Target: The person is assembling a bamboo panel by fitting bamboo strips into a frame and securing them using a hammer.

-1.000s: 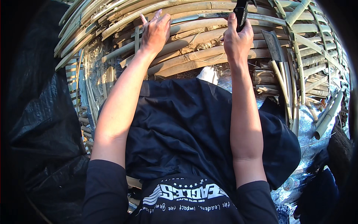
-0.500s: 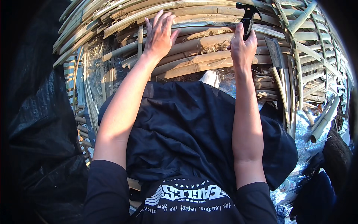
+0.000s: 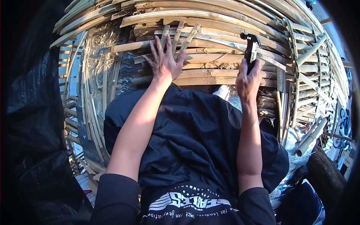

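Note:
My left hand (image 3: 164,62) is spread open, palm down, against a row of long split bamboo slats (image 3: 210,58). Three short bamboo strips (image 3: 190,35) stick out beyond its fingertips, lying across the slats. Whether the fingers press on these strips cannot be made out. In my right hand (image 3: 249,80) is a small black claw hammer (image 3: 251,48), gripped by its handle with the head pointing away from me. The hammer head is over the slats to the right of the strips.
Curly bamboo shavings (image 3: 99,47) lie at the left. A black plastic sheet (image 3: 33,101) hangs along the left side. On the right rises a bamboo lattice (image 3: 311,71), with a bamboo tube (image 3: 312,138) and a dark log (image 3: 325,167) nearer me.
My left hand has moved right and nearer within the view, and the short strips now show beyond its fingers. The right hand and hammer sit lower in the view. The view itself has shifted.

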### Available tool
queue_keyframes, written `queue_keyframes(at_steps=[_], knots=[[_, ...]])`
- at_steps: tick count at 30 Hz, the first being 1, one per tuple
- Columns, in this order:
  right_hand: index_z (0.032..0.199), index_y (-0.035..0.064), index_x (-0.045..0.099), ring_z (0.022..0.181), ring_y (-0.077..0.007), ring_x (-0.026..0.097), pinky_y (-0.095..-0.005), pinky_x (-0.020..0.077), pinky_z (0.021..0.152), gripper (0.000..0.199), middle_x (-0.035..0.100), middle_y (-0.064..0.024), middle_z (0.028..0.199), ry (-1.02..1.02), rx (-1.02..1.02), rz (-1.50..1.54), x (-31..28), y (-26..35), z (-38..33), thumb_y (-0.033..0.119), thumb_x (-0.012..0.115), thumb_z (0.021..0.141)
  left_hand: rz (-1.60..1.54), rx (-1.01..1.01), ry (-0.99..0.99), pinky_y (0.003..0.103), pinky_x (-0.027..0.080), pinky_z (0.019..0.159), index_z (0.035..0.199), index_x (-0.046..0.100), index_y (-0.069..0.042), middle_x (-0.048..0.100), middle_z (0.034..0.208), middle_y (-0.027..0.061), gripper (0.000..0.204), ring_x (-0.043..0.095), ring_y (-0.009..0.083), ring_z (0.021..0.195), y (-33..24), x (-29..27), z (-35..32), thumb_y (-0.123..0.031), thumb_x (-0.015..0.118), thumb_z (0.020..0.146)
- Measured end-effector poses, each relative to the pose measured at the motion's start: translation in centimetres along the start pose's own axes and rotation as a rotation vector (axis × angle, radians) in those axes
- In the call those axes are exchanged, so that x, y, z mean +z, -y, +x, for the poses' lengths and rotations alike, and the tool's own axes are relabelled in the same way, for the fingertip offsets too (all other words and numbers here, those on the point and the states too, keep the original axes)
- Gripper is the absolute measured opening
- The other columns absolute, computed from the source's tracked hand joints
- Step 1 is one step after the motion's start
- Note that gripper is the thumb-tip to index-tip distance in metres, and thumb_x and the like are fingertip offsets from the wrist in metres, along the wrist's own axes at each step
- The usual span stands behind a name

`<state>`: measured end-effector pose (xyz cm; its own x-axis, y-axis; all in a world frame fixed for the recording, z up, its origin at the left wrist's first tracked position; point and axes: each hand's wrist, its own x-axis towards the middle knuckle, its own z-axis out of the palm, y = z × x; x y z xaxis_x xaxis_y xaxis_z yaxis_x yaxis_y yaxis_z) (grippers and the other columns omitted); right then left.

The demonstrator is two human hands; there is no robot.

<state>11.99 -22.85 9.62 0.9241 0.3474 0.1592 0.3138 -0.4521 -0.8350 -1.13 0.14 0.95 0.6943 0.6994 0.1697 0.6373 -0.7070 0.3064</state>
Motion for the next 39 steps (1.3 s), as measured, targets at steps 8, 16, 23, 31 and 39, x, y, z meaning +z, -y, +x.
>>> queue_keyframes(at_steps=[8, 16, 23, 31, 39], knots=[[0.126, 0.0003, 0.049, 0.075, -0.0524, 0.065, -0.0596, 0.0483, 0.062, 0.028, 0.068, -0.0298, 0.084, 0.106, -0.283, -0.168, 4.7, 0.6, -1.8, 0.014, 0.058, 0.103, -0.035, 0.002, -0.047, 0.085, 0.012, 0.110, 0.165, 0.024, -0.017, 0.014, 0.170, 0.0259, 0.090, 0.010, 0.0518, 0.155, -0.2, 0.6, 0.0, -0.071, 0.046, 0.097], [0.123, 0.0003, 0.050, 0.073, -0.0515, 0.066, -0.0566, 0.0508, 0.061, 0.027, 0.068, -0.0287, 0.080, -0.029, -0.332, -0.212, 5.0, 0.5, -1.8, 0.013, 0.060, 0.102, 0.037, 0.001, -0.047, 0.084, 0.013, 0.111, 0.166, 0.023, -0.019, 0.016, 0.170, 0.0244, 0.088, 0.009, 0.0502, 0.156, -0.4, 0.5, -0.4, -0.069, 0.045, 0.097], [0.126, 0.0015, 0.051, 0.073, -0.0504, 0.067, -0.0554, 0.0515, 0.061, 0.031, 0.070, -0.0272, 0.085, 0.135, -0.315, -0.328, 5.6, 0.0, -1.5, 0.009, 0.063, 0.099, 0.050, -0.017, -0.038, 0.084, 0.014, 0.111, 0.166, 0.023, -0.020, 0.016, 0.170, 0.0232, 0.088, 0.012, 0.0508, 0.155, -0.4, 0.5, -0.1, -0.068, 0.047, 0.096], [0.121, 0.0019, 0.052, 0.072, -0.0491, 0.067, -0.0563, 0.0490, 0.059, 0.026, 0.069, -0.0274, 0.080, 0.051, -0.337, -0.277, 6.3, 0.0, -1.4, 0.015, 0.063, 0.101, 0.023, -0.014, -0.045, 0.083, 0.014, 0.112, 0.166, 0.021, -0.022, 0.017, 0.170, 0.0232, 0.087, 0.010, 0.0502, 0.156, -0.4, 0.5, 0.0, -0.066, 0.048, 0.096], [0.124, 0.0027, 0.052, 0.079, -0.0502, 0.067, -0.0559, 0.0513, 0.063, 0.027, 0.068, -0.0303, 0.089, 0.096, -0.288, -0.368, 6.3, -1.3, -1.3, 0.013, 0.063, 0.101, 0.007, -0.007, -0.068, 0.083, 0.016, 0.111, 0.165, 0.026, -0.021, 0.019, 0.169, 0.0235, 0.087, 0.016, 0.0500, 0.155, -0.3, 0.7, -0.3, -0.067, 0.051, 0.095]])
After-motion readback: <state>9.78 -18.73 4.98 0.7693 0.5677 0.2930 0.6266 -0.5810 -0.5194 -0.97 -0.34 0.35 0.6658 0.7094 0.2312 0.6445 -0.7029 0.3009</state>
